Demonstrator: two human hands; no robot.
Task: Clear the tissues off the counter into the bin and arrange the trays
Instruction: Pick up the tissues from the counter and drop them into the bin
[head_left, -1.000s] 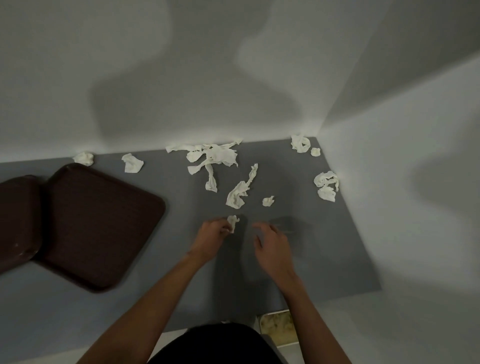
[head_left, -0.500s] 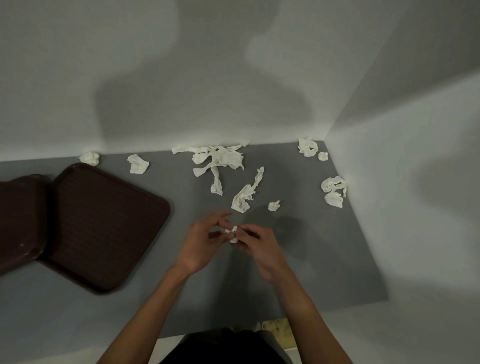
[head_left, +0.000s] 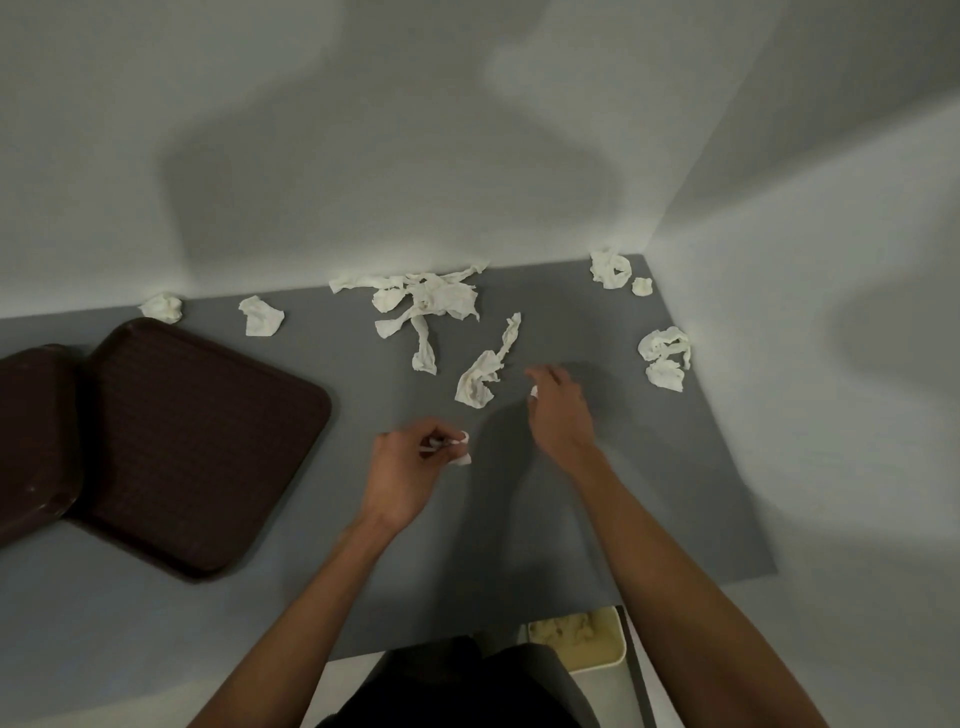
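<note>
Crumpled white tissues litter the grey counter (head_left: 675, 493): a big torn cluster (head_left: 431, 301) at the back wall, a twisted strip (head_left: 485, 376) in the middle, and clumps in the far corner (head_left: 610, 267) and by the right wall (head_left: 665, 358). My left hand (head_left: 405, 467) pinches a small tissue piece (head_left: 461, 448) just above the counter. My right hand (head_left: 561, 410) is further back, right of the strip, with a small white scrap (head_left: 534, 391) between thumb and fingers. Two dark brown trays lie at the left, the nearer one (head_left: 197, 447) overlapping the other (head_left: 31, 441).
Two more tissue balls (head_left: 262, 317) (head_left: 162, 307) sit behind the trays by the back wall, and a tiny one (head_left: 641, 286) lies in the corner. A cream bin (head_left: 615, 657) with tissue inside stands below the counter's front edge. Walls close the back and right.
My hands met over the small tissue piece and parted. The left hand kept it; the right hand moved back and right onto the small scrap.
</note>
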